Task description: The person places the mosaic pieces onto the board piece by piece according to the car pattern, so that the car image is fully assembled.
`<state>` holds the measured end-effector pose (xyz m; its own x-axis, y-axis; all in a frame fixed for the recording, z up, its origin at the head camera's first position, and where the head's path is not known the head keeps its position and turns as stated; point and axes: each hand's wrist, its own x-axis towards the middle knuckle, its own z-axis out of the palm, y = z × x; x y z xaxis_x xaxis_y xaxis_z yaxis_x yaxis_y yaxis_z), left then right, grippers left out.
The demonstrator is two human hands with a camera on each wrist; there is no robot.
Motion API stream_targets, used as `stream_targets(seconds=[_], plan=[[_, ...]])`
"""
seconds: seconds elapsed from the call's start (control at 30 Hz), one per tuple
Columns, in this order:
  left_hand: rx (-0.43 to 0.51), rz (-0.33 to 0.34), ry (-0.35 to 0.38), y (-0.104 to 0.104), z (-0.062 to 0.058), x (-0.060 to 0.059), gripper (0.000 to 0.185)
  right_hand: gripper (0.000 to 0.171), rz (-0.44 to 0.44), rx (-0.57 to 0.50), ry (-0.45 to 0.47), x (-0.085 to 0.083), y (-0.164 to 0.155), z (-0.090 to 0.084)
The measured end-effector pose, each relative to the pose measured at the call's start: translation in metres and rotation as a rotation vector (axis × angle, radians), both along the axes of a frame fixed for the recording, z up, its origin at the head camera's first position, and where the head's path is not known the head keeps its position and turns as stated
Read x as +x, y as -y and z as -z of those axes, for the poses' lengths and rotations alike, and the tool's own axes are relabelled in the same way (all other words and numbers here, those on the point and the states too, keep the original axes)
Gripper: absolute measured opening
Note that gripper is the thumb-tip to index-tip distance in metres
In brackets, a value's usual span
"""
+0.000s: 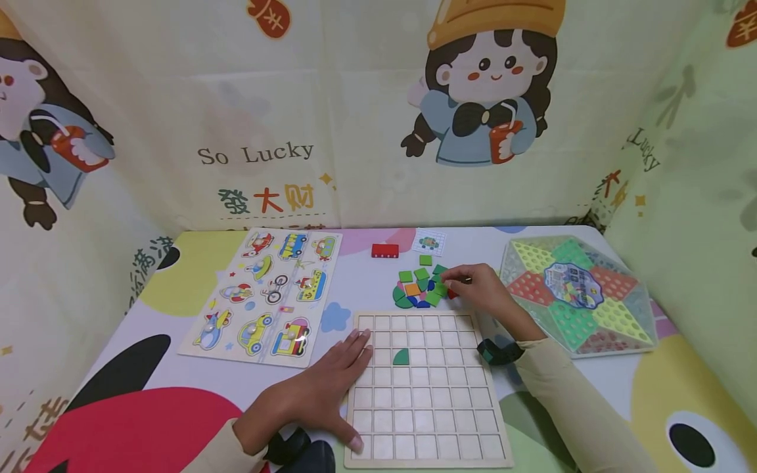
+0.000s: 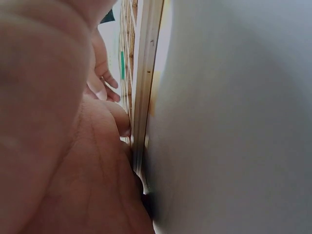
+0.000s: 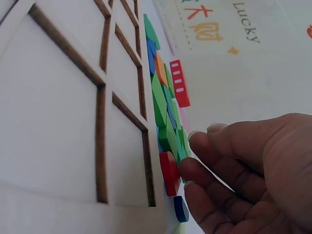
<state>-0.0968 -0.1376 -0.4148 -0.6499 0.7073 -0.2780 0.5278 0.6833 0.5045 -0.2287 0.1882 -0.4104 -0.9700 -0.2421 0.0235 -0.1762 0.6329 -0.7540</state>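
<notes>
the left hand lies flat on the left edge of the wooden grid board, fingers straight and spread over the frame and the nearest cells, holding nothing; in the left wrist view the same hand presses against the board's rim. the right hand reaches past the far edge of the board to the pile of coloured tiles, its fingers curled down at the right side of the heap, and in the right wrist view the fingertips touch a red tile at the near end of the pile; whether it is truly pinched cannot be told. one green quarter-round tile sits in a cell of the board, in the third row. a red block and a small pattern card lie beyond the pile. a vehicle peg puzzle lies to the left, a chinese checkers board to the right, all on the cartoon-printed table.
</notes>
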Motion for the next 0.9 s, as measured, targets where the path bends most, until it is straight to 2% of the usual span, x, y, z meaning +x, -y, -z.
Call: stream_targets(seconds=[0.43, 0.67, 0.9], plan=[[0.004, 0.013, -0.001, 0.0002, 0.0010, -0.0006, 0.128, 0.018, -0.014, 0.081, 0.012, 0.0000, 0.0029, 0.0021], [0.007, 0.012, 0.001, 0.0011, 0.0007, -0.0006, 0.128, 0.019, -0.021, 0.091, 0.023, -0.0027, 0.0054, 0.0048], [0.003, 0.012, -0.004, 0.0007, 0.0005, -0.0013, 0.128, 0.026, -0.130, 0.118, 0.046, -0.0049, 0.0047, 0.0041]])
